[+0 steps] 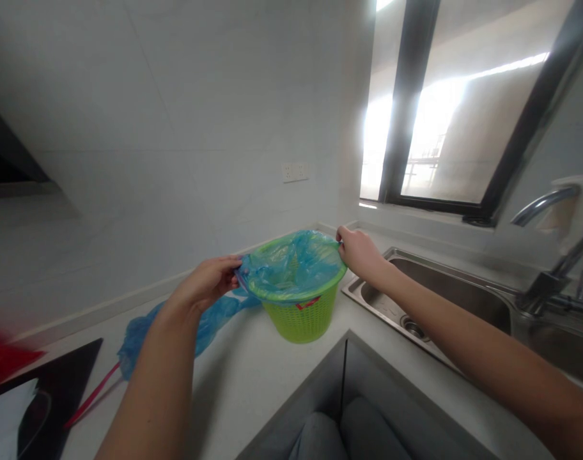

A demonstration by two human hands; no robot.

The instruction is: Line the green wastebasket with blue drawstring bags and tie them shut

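Rm frt of basket, loose bag blks L.

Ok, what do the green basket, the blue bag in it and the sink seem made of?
Green basket: probably moulded plastic, satin, with evenly perforated walls. Blue bag: thin plastic film, glossy, see-through and crinkled. Sink: likely stainless steel, softly shiny, grey with blurred reflections.

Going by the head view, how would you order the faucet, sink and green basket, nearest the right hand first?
From the right hand:
1. Green basket: nearest, its rim at the hand.
2. Sink: just to the right.
3. Faucet: well to the right.
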